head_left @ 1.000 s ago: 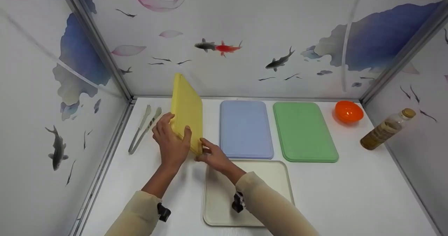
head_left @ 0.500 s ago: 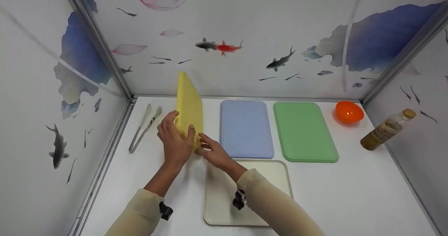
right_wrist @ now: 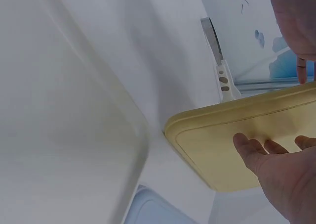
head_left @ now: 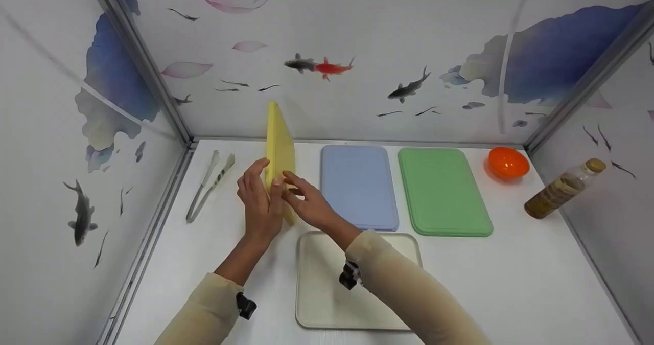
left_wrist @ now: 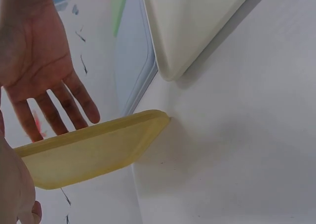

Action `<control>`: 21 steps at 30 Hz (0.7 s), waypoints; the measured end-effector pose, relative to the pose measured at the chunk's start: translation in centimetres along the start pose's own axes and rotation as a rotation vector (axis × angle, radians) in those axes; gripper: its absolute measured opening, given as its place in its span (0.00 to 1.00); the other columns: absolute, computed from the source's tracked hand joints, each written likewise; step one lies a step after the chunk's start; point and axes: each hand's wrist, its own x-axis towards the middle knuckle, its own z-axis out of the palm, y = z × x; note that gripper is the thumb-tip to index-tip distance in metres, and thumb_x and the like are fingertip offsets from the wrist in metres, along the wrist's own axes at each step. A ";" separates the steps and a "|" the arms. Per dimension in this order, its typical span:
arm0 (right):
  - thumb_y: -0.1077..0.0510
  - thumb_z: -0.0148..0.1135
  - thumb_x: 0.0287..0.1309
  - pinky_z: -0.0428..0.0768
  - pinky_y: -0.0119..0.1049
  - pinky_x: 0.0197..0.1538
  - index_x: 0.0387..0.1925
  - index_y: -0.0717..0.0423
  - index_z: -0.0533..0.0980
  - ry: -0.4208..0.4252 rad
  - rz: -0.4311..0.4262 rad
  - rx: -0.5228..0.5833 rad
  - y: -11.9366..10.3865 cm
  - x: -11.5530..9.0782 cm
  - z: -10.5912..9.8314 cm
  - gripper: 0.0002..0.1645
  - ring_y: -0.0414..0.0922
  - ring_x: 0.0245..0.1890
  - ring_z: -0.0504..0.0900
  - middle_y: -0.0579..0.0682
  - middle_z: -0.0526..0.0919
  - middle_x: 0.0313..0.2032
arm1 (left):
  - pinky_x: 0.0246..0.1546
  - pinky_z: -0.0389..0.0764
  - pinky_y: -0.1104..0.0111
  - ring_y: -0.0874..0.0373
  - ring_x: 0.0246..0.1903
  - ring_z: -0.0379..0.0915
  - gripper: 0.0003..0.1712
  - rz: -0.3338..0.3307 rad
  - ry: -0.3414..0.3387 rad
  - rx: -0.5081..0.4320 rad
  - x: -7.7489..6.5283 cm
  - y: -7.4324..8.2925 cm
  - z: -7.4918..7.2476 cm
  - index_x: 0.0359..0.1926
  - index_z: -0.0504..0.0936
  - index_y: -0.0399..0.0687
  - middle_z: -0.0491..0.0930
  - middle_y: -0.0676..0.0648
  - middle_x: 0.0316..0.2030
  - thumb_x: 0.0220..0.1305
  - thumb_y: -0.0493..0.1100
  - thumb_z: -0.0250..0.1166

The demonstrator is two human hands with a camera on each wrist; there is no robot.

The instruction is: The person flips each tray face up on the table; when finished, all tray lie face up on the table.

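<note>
Yellow board (head_left: 282, 145) shifted rightward since the earlier frame, now nearer edge-on. Left hand (head_left: 261, 202) pinches it, thumb opposite fingers; right hand (head_left: 312, 206) has fingers extended at its face. Bottle (head_left: 559, 191), far right of fingers: label unreadable. Gap separates left fingers from tongs (head_left: 207, 189).

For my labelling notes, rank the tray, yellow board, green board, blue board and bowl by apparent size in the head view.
Tray
Green board and blue board: too alike to rank
Yellow board, nearly edge-on, partly hidden
Bowl
</note>
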 end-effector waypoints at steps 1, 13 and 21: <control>0.42 0.57 0.85 0.76 0.61 0.76 0.89 0.47 0.58 0.006 -0.002 -0.001 -0.3 0.1 -0.1 0.41 0.62 0.78 0.74 0.59 0.69 0.82 | 0.61 0.60 0.43 0.40 0.70 0.62 0.38 0.004 -0.005 -0.011 0.0 0.0 0.1 0.76 0.66 0.46 0.70 0.40 0.74 0.86 0.69 0.45; 0.46 0.68 0.78 0.87 0.57 0.64 0.90 0.48 0.54 0.059 -0.106 -0.063 -2.5 1.2 -1.3 0.50 0.63 0.75 0.78 0.60 0.67 0.81 | 0.63 0.60 0.43 0.42 0.67 0.63 0.48 0.003 -0.088 -0.104 -0.3 0.6 0.7 0.80 0.63 0.51 0.67 0.41 0.75 0.81 0.80 0.38; 0.49 0.71 0.77 0.90 0.53 0.58 0.89 0.47 0.56 0.083 -0.123 -0.089 -2.3 0.9 -1.8 0.50 0.65 0.74 0.78 0.63 0.67 0.80 | 0.64 0.67 0.40 0.43 0.74 0.60 0.48 -0.041 -0.139 -0.211 -0.2 0.3 0.5 0.82 0.63 0.58 0.67 0.45 0.78 0.79 0.82 0.39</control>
